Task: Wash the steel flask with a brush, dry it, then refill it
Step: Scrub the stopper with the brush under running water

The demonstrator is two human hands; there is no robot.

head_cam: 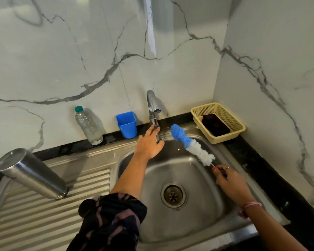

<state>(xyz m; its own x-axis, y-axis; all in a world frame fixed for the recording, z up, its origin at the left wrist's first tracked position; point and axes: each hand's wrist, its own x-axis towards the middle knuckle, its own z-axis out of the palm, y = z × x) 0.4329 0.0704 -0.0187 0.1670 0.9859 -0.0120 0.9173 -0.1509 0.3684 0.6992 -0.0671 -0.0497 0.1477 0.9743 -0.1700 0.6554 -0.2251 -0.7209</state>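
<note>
The steel flask (pixel 30 173) stands upside down on the ribbed drainboard (pixel 49 214) at the left, apart from both hands. My left hand (pixel 150 144) reaches over the sink bowl (pixel 198 223) and its fingers wrap the lever at the base of the tap (pixel 152 105). No water runs from the spout. My right hand (pixel 228 180) grips the thin handle of a bottle brush (pixel 192 144). The brush's blue and white head points up and left over the bowl, beside the tap.
A clear plastic water bottle (pixel 88 125) with a green cap and a blue cup (pixel 126 124) stand on the dark counter strip behind the sink. A yellow mesh basket (pixel 232 115) holding a dark pad sits in the back right corner. The drain (pixel 173 195) lies mid-bowl.
</note>
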